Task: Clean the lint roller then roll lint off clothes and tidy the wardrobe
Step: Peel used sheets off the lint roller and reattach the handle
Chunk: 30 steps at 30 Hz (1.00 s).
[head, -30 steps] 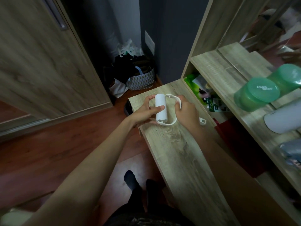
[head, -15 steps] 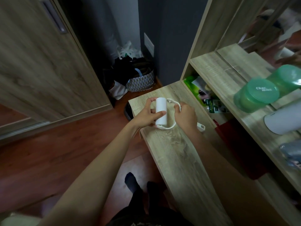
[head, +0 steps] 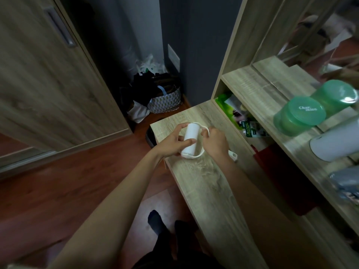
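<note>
The white lint roller (head: 191,137) is held just above the far end of a light wooden bench top (head: 206,181). My left hand (head: 172,142) wraps the roll from the left, thumb across its lower part. My right hand (head: 214,142) grips the white frame on the right side; the handle end (head: 233,155) sticks out behind that hand over the bench. The wardrobe door (head: 44,84) stands at the left. No clothes are near the hands.
A patterned basket (head: 165,100) with dark items and bags sits on the floor in the corner. Shelving on the right holds green tubs (head: 299,115), a white cylinder (head: 334,146) and packets (head: 239,115) lower down. My feet in dark socks (head: 155,222) stand on the wood floor.
Both hands stay on the lint roller; the left thumb has shifted a little lower on the roll. The camera view has drifted slightly.
</note>
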### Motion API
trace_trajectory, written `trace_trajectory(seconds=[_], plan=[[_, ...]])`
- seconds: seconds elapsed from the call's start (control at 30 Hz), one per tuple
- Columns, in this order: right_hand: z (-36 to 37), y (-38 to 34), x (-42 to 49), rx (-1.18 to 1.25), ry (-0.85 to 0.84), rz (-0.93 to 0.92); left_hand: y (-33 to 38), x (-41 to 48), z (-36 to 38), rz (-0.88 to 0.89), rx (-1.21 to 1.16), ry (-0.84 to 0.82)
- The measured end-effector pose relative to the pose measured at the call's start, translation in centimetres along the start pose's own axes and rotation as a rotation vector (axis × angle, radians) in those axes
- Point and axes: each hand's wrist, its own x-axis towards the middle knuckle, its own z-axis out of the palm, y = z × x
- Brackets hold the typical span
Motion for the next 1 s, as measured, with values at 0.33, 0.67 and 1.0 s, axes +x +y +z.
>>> trace_trajectory(seconds=[0.33, 0.67, 1.0], plan=[[-0.4, 0.6, 0.8, 0.099, -0.048, -0.211, -0.5, -0.4, -0.6, 0.044, -0.08, 0.056], [-0.2, 0.9, -0.1, 0.19, 0.031, -0.273, -0.4, -0.7, -1.0, 0.082, -0.083, 0.04], [0.1, 1.6, -0.8, 0.21, 0.108, -0.349, -1.3, -1.0, -0.5, 0.211, -0.076, 0.044]])
